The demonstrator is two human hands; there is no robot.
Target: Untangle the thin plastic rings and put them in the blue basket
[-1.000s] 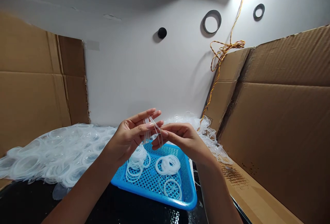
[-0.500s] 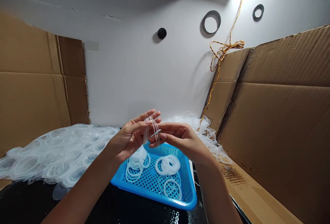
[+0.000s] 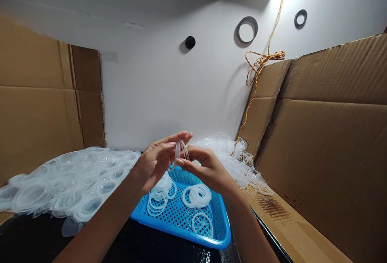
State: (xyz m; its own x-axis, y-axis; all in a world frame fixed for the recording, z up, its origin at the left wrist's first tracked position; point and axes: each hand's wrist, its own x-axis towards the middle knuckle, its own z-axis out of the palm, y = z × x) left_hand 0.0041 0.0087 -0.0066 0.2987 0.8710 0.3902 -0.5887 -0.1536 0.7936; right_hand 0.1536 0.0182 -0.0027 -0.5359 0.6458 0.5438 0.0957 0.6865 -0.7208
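Several thin translucent white rings (image 3: 182, 150) are bunched between my two hands, above a blue plastic basket (image 3: 181, 233). My left hand (image 3: 160, 159) is closed on the rings, its thumb against them and some fingertips reaching past them. From the other side, my right hand (image 3: 201, 163) pinches the same rings with its thumb in front; its other fingers are partly hidden behind. In the basket lie loose white rings (image 3: 159, 198) on the left and a coiled pile of rings (image 3: 197, 196) on the right, with a few single rings (image 3: 202, 223) below it.
A wide heap of clear-white discs or rings (image 3: 66, 180) spreads on the left. Thin clear ring scraps (image 3: 238, 162) pile up at the right back. Cardboard walls (image 3: 332, 142) stand on both sides. A twisted yellow cord (image 3: 249, 105) hangs down the white wall.
My right hand has moved in closer to my left, and the rings are bunched more tightly between the fingers. The camera view has shifted slightly.
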